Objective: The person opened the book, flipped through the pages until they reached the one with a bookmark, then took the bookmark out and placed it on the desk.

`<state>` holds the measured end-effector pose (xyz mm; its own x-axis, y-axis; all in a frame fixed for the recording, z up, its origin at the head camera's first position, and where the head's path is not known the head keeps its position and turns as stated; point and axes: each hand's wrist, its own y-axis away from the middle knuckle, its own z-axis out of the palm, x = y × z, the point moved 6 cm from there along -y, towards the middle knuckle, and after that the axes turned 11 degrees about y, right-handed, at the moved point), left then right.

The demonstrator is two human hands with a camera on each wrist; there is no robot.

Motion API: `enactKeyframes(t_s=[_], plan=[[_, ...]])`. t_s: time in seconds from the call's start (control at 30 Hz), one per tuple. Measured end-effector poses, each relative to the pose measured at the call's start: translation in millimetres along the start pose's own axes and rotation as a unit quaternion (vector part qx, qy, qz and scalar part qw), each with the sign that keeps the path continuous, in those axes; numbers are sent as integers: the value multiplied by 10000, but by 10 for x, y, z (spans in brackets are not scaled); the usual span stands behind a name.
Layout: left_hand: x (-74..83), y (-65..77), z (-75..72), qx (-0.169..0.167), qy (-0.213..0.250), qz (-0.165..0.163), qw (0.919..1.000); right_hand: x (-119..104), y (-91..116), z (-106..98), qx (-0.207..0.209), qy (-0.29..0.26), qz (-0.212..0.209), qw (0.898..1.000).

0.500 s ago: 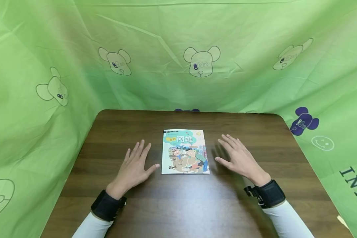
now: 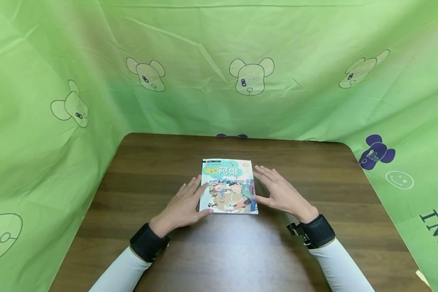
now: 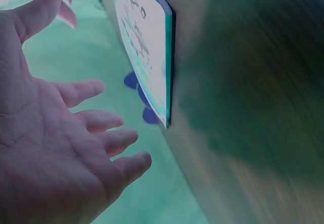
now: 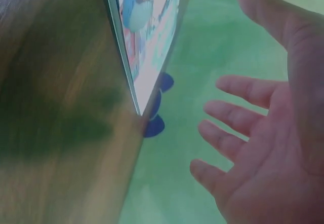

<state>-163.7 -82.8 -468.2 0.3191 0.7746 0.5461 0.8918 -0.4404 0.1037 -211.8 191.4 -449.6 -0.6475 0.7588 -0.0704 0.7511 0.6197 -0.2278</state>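
Observation:
A thin picture book (image 2: 229, 188) with an illustrated cover and large white Chinese characters lies flat, cover up, in the head view. My left hand (image 2: 182, 205) is at its left edge, fingers spread, with the thumb and a fingertip overlapping the cover. On the opposite side, my right hand (image 2: 282, 192) has its fingertips right at the right edge, thumb apart from the fingers. Both wrist views show a gap between palm and book: the left hand (image 3: 66, 122) has straight, parted fingers beside the book (image 3: 147, 46), and so does the right hand (image 4: 258, 133).
The book lies on a brown wooden table (image 2: 149, 162) with rounded far corners. Green cloth (image 2: 190, 105) printed with bear heads hangs behind and along both sides. Each wrist wears a black band (image 2: 148, 242).
Both hands have moved inward, the left to the right and the right to the left, up to the book's side edges. The book lies as before.

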Motion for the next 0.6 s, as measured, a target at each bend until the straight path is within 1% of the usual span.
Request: enactKeyframes(t_s=[0.17,0.3,0.43,0.6], plan=[[100,-82,116,-328,142,230,9991,-88,-47,129,-236,-236,-311,9990],[136,-144,204,-652,247,260,9972,-132,-71,208,-372,-439,-484,9972],[147,-200,238,-771,349,295,9960,-167,-94,256,-442,-658,-581,9952],[130,-224,282,-966,567,264,9934,-195,-101,311,-569,-873,-549,9930]])
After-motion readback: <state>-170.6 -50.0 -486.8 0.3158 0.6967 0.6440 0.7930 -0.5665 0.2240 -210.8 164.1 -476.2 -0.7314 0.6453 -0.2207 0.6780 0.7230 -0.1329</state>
